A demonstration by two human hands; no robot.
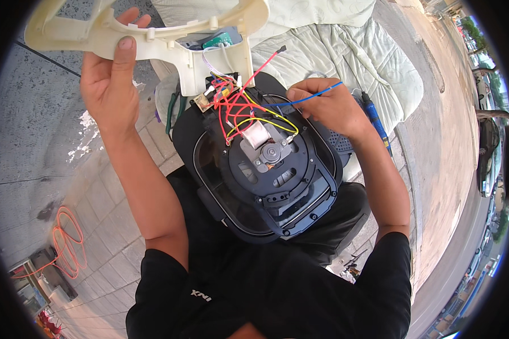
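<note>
My left hand (113, 90) is closed on a cream plastic housing (192, 70), its thumb over the lower edge, holding it raised at the far left. A green circuit board (218, 39) shows inside the housing's opening. Between my legs rests a black appliance body (209, 198) with a metal-bracketed motor (270, 151) exposed on top. Tangled red wires (223, 113) and a yellow wire (274, 117) run around the motor and toward the housing. My right hand (333, 110) pinches a blue wire (322, 91) right of the tangle; its fingertips partly cover the wire.
A pale quilted cloth (345, 56) lies beyond the appliance. Green-handled pliers (172, 110) are left of the body, and a blue-handled tool (374, 116) is beyond my right wrist. A coiled orange cable (68, 243) lies on the paving at left. Parked cars (485, 152) stand far right.
</note>
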